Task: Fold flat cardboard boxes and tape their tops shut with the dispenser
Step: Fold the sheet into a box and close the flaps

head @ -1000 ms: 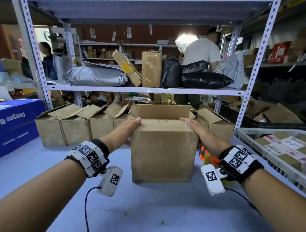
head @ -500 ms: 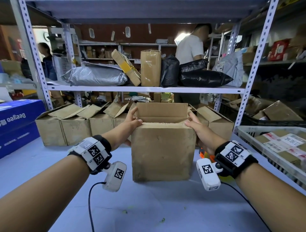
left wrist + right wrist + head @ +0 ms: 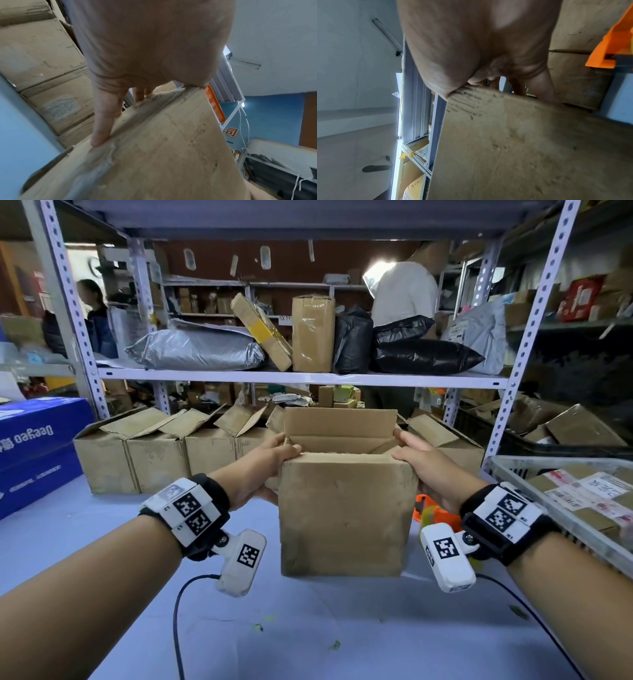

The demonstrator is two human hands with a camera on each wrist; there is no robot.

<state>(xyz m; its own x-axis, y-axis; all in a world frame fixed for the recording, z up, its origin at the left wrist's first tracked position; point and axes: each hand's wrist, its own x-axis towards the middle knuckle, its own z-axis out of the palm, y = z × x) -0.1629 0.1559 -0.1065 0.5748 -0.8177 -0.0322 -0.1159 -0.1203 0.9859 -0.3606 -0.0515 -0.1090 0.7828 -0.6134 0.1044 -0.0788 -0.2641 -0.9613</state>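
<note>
The upright brown cardboard box [image 3: 344, 508], at mid blue tabletop [image 3: 308, 628], is gripped at its top corners by left hand [image 3: 263, 467] and right hand [image 3: 428, 465], fingers clamped on the side flaps, presumably for folding them inward

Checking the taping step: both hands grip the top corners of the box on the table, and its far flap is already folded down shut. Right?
Not quite: the head view shows the far flap standing upright, top open. Both hands, left and right, do grip the box at its top corners.

The blue carton [image 3: 37, 446] reads "Deegeo", upside down — a lone red character [image 3: 232, 132] marks the blue wall.
</note>
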